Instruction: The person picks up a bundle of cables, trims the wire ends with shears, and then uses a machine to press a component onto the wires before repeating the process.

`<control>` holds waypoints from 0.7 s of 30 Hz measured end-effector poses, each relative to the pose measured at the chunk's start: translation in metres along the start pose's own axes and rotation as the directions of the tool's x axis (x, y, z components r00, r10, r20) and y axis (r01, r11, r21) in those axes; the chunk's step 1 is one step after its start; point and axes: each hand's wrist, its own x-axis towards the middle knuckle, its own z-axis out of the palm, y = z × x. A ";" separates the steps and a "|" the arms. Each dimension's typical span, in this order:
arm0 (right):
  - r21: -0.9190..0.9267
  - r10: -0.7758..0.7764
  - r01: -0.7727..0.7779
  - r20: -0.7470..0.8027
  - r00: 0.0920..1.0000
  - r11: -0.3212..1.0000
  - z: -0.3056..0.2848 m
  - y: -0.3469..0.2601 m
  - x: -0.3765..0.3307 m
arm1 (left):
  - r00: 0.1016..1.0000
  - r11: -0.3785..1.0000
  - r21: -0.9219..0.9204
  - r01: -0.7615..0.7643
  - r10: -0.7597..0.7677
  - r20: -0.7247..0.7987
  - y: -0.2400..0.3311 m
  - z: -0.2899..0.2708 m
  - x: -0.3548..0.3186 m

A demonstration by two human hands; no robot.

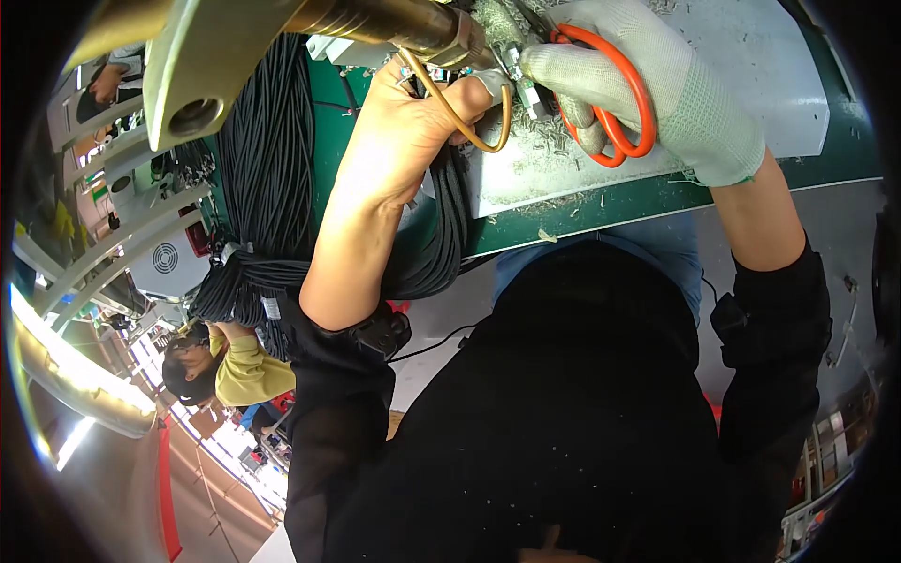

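Observation:
My right hand (648,84), in a pale knitted glove, is closed on a pair of scissors with orange-red loop handles (641,120). The scissors' blades are mostly hidden at the top edge. Bare but for a whitish cover on the thumb tip, my left hand (405,127) pinches a small cable connector (533,99) with shiny metal and green parts. The two hands nearly meet there. Black cables (450,211) hang below my left hand. A bent tan tube (466,131) and a brass-coloured metal fitting (375,21) cross in front, covering part of the left fingers.
A thick bundle of black cables (267,155) lies to the left on the green table (526,230). A white sheet (770,84) strewn with small grey scraps lies under my hands. At the far left sits a person in a yellow top (251,377), beside shelving and a white fan-vented box (167,258).

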 end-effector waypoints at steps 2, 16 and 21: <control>0.008 0.068 -0.068 -0.010 0.998 0.998 0.002 -0.006 -0.001 | 1.000 1.000 0.000 -0.031 0.031 -0.001 0.001 0.003 -0.001; -0.660 -0.704 0.588 0.125 0.699 0.467 -0.005 0.037 0.005 | 0.997 0.983 0.181 0.011 0.002 -0.071 0.010 0.009 -0.006; -0.089 -0.102 0.089 -0.154 0.983 0.992 0.009 0.009 -0.009 | 0.973 0.983 0.167 0.072 -0.032 -0.230 0.014 0.029 -0.016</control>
